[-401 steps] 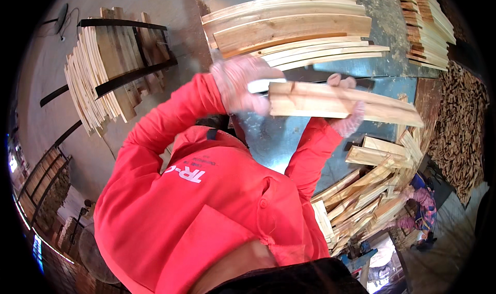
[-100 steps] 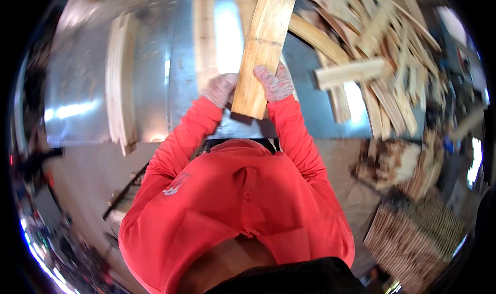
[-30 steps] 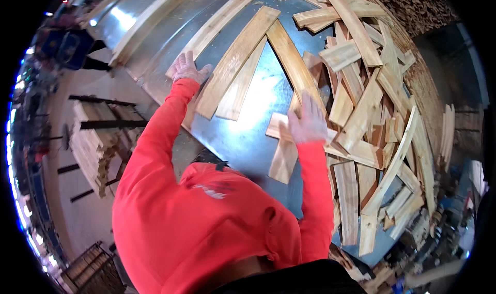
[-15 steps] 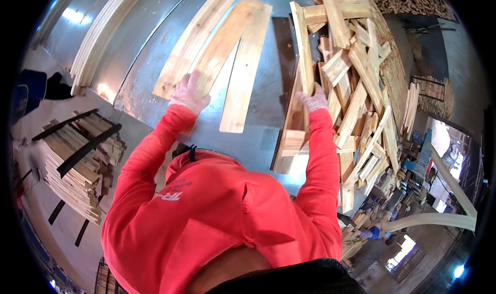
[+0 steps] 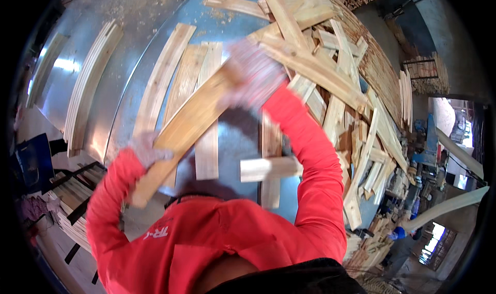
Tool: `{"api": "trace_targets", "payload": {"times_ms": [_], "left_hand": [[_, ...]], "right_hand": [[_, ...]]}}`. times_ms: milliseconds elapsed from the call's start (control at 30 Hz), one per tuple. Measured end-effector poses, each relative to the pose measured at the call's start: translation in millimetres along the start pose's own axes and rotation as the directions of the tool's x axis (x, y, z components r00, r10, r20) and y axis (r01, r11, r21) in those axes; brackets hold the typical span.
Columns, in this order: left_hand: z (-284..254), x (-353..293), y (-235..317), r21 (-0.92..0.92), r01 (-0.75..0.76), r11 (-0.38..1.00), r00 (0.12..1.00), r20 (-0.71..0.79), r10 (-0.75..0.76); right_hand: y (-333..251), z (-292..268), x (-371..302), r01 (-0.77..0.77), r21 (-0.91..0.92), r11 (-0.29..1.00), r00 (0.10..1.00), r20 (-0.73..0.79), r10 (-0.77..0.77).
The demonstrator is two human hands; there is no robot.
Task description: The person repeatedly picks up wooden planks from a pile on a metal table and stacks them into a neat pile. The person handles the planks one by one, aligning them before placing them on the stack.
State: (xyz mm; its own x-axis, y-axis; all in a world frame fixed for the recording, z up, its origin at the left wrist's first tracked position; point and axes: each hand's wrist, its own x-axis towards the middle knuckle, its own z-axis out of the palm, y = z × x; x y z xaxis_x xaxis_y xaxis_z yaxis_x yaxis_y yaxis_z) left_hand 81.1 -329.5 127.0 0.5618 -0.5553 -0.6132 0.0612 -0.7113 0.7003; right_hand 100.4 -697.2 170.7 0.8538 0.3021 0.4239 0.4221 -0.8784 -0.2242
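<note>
A wooden plank slants across my front, held in both hands above the boards on the metal table. Near its lower end, my gloved left hand grips it by the edge. My gloved right hand, smeared by motion, is closed around its upper part. Beneath lie a left plank, a middle plank partly covered by the held one, and a right plank, side by side. A short crosswise board rests below my right forearm, over another board.
A jumbled heap of wood pieces covers the table's right side. A neat row of long boards lies at the left, past a seam in the metal table. Stacked boards stand at lower left.
My right hand has left the heap's edge, swinging up and left, and now holds a plank. My left hand has moved down onto that plank. The view has shifted.
</note>
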Motion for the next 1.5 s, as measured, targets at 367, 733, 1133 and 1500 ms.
{"api": "trace_targets", "payload": {"times_ms": [367, 733, 1133, 1500], "left_hand": [[71, 33, -19, -0.484, 0.011, 0.875, 0.86, -0.442, -0.256], [73, 145, -32, -0.435, -0.333, 0.837, 0.674, -0.731, -0.111], [122, 56, 3, 0.416, 0.06, 0.908, 0.949, -0.304, 0.076], [99, 36, -51, -0.086, 0.207, 0.975, 0.978, -0.009, -0.209]], "right_hand": [[160, 76, -26, -0.946, -0.29, 0.144, 0.079, 0.224, 0.971], [-55, 52, -107, -0.703, -0.132, 0.699, 0.588, 0.444, 0.676], [-113, 98, -147, -0.734, 0.596, 0.325, 0.606, 0.358, 0.711], [-43, 41, -222, -0.071, 0.631, -0.773, 0.632, 0.628, 0.454]]}}
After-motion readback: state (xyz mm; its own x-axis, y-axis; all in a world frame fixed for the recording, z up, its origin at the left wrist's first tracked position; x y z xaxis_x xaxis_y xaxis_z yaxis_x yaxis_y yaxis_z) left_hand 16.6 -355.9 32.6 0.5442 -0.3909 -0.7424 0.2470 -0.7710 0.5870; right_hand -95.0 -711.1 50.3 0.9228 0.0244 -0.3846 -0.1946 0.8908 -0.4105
